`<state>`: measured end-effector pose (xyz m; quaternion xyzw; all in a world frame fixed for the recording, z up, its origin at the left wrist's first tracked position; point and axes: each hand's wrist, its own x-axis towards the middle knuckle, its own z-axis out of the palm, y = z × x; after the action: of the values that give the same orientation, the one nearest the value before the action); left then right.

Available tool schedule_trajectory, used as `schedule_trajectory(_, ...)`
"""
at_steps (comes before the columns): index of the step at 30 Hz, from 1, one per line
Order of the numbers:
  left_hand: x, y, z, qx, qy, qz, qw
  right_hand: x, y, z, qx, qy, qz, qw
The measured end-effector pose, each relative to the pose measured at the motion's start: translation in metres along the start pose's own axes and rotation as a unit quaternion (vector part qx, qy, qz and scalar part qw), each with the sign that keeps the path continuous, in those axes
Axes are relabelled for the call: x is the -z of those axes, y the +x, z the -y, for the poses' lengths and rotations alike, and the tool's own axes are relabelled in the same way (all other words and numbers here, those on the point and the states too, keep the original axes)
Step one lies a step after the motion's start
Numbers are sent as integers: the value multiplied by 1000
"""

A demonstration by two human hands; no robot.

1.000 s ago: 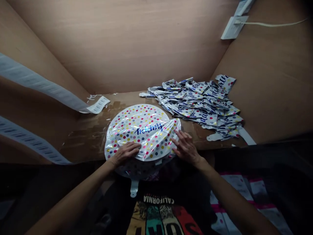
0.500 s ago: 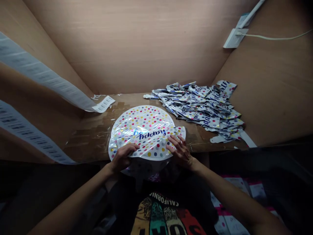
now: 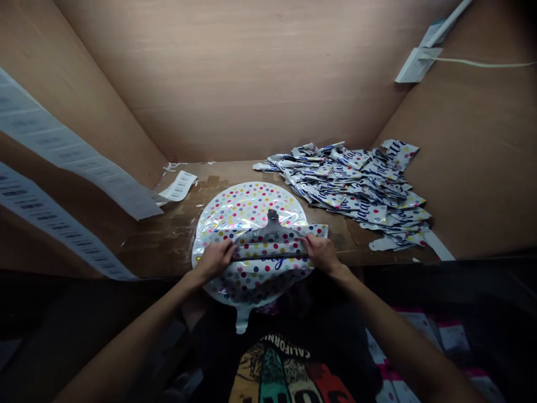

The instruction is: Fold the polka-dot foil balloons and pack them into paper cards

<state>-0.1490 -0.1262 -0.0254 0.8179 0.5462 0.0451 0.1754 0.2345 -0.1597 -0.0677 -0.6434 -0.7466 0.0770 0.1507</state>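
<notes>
In front of me a white foil balloon (image 3: 268, 247) with coloured dots is partly folded into a band. Its grey neck tab points up and away from me. My left hand (image 3: 215, 258) pinches the near left part of the folded balloon. At the right end, my right hand (image 3: 321, 253) grips the same fold, fingers closed. Underneath lies a round, flat dotted balloon (image 3: 251, 202), its tail hanging over the front edge towards my lap. Whether several balloons are stacked there I cannot tell.
A heap of folded dotted balloons (image 3: 352, 182) lies at the right. Long strips of barcode labels (image 3: 79, 159) hang on the left, with a loose end (image 3: 179, 186) on the taped cardboard surface (image 3: 155, 246). Wooden panels enclose the back and sides. A white socket (image 3: 417, 66) with a cord is upper right.
The near part of the balloon has been folded up and away from me, covering the "happy" print and bringing its neck tab on top. Both hands now grip the fold.
</notes>
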Motion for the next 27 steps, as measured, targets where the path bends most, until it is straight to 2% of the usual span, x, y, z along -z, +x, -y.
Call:
schedule_trajectory(1,7,11,-4,35,29,42,998,0,7,4,-40,-35,21,998)
schedule_trajectory(3,21,37,-16,65,77,95,990,0,16,11,-60,-78,56,994)
schedule_trajectory(6,29,80,-48,28,91,41,995,-1,22,15,-37,-88,73,993)
schedule_trajectory(7,28,94,-60,9,78,41,996,-1,21,14,-32,-86,72,993)
schedule_trajectory(10,22,128,-93,2,10,189,982,1,15,3,-36,-63,45,996)
schedule_trajectory(12,20,138,-105,-2,-13,261,965,5,5,-6,-40,-20,-39,998)
schedule_trajectory(14,22,135,-108,-15,-67,272,960,10,-6,-11,-56,53,-183,980)
schedule_trajectory(16,25,122,-107,-20,-195,253,947,13,-15,-7,-108,171,-306,930)
schedule_trajectory(17,25,113,-107,-15,-278,230,932,14,-18,-1,-145,256,-325,899)
schedule_trajectory(18,24,103,-109,-4,-362,198,911,15,-19,7,-181,355,-305,865)
schedule_trajectory(19,21,93,-112,12,-436,158,886,15,-18,16,-208,459,-248,827)
schedule_trajectory(21,12,73,-122,47,-556,77,826,17,-12,33,-226,628,-75,741)
schedule_trajectory(23,0,56,-133,66,-628,44,774,20,-4,44,-200,710,72,672)
schedule_trajectory(25,-10,44,-139,77,-656,54,749,24,2,45,-163,736,130,645)
schedule_trajectory(27,-16,36,-139,93,-656,55,747,27,6,41,-138,744,126,641)
